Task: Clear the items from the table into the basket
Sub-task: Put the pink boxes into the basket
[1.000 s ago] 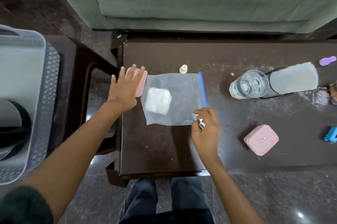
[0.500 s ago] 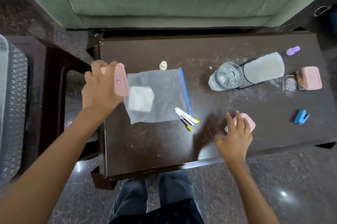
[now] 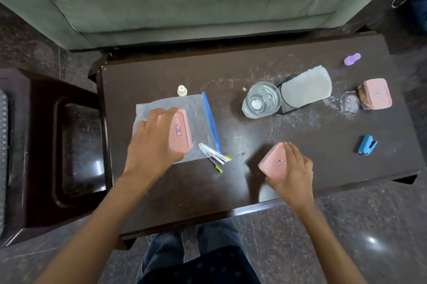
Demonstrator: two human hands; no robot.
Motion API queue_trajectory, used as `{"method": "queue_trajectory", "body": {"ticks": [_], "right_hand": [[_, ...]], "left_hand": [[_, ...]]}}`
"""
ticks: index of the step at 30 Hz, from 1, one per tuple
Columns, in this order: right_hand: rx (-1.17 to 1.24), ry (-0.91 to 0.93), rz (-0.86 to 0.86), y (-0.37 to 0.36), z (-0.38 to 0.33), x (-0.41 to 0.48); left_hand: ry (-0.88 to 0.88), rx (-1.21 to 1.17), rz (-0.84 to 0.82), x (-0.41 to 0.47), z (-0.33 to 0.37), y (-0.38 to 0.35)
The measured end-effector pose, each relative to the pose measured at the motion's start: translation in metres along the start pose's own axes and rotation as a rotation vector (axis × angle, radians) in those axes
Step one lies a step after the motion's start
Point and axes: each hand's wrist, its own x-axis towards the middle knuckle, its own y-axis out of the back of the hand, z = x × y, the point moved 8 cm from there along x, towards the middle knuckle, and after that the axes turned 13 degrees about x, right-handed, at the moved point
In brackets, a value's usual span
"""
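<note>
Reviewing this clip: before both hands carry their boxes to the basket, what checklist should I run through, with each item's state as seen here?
1. Left hand grips the left pink box: ok, fingers wrapped round it.
2. Right hand grips the right pink box: ok, box held tilted.
3. Left pink box lifted free of the zip bag beneath it: cannot tell.
4. Glass apart from both hands: ok, it stands upright farther back.
5. Basket has room: cannot tell, only a sliver shows at the left edge.
</note>
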Motion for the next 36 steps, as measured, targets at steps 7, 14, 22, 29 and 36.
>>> {"method": "queue_trajectory", "body": {"ticks": [7, 14, 22, 29, 36], "right_hand": [[0.233, 0.407, -0.053, 0.015, -0.139, -0.018], [0.477, 0.568, -0.245, -0.057, -0.302, -0.023], [0.481, 0.773, -0.304, -0.145, -0.47, -0.063], [0.411, 0.808, -0.406, -0.247, -0.542, -0.074], [-0.02, 0.956, -0.243, -0.298, -0.551, -0.079]], "left_hand": [[-0.042, 0.1, 0.007, -0.021, -0.056, 0.091], [-0.112, 0.331, 0.064, -0.023, -0.146, 0.167], [0.056, 0.529, 0.078, -0.025, -0.304, 0.231], [0.162, 0.527, -0.372, -0.007, -0.417, 0.165], [0.188, 0.481, -0.365, 0.01, -0.448, 0.118]]}}
